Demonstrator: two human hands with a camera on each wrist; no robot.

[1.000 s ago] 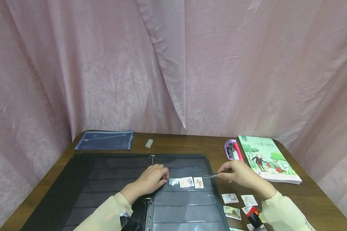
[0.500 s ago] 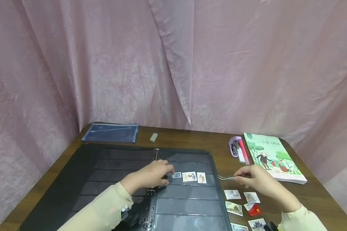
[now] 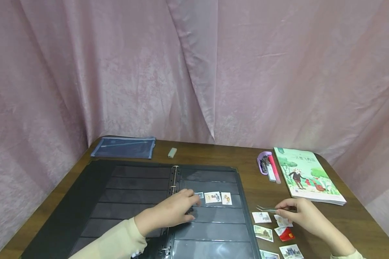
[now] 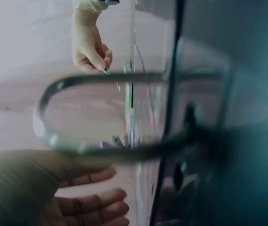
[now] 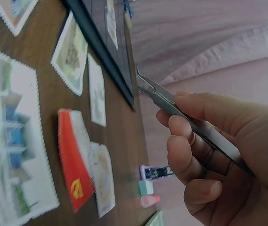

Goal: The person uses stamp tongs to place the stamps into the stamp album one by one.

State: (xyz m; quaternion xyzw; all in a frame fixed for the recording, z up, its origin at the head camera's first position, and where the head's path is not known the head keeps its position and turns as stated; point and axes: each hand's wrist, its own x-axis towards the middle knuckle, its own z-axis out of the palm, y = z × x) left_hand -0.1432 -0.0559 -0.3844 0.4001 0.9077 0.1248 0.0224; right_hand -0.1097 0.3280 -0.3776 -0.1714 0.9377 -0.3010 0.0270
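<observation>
My left hand (image 3: 171, 212) is over the open stamp album (image 3: 214, 230), near its ring spine, with fingers relaxed and holding nothing. Just past its fingertips, three stamps sit in one pocket strip: a partly covered blue one (image 3: 199, 195), a wide white one (image 3: 212, 197) and a narrow one (image 3: 226, 198). My right hand (image 3: 303, 216) pinches metal tweezers (image 5: 190, 122) between thumb and fingers. The tweezers' bent tips are apart, with nothing between them. Below lie loose stamps, among them a pale one (image 3: 261, 217), a castle-like green one (image 3: 263, 233) and a red one (image 5: 75, 160).
A green-covered book (image 3: 308, 176) lies at the right, beside a purple-edged case (image 3: 263, 163) and a red pen-like item (image 3: 274, 169). At the back are a blue mesh pouch (image 3: 123, 148) and a small pale eraser-like block (image 3: 172, 153). A metal binder ring (image 4: 40, 113) looms in the left wrist view.
My right hand has drawn the tweezers away from the album pocket, rightward and nearer, to above the loose stamps. My left hand has slid slightly toward me. The head view has shifted a little.
</observation>
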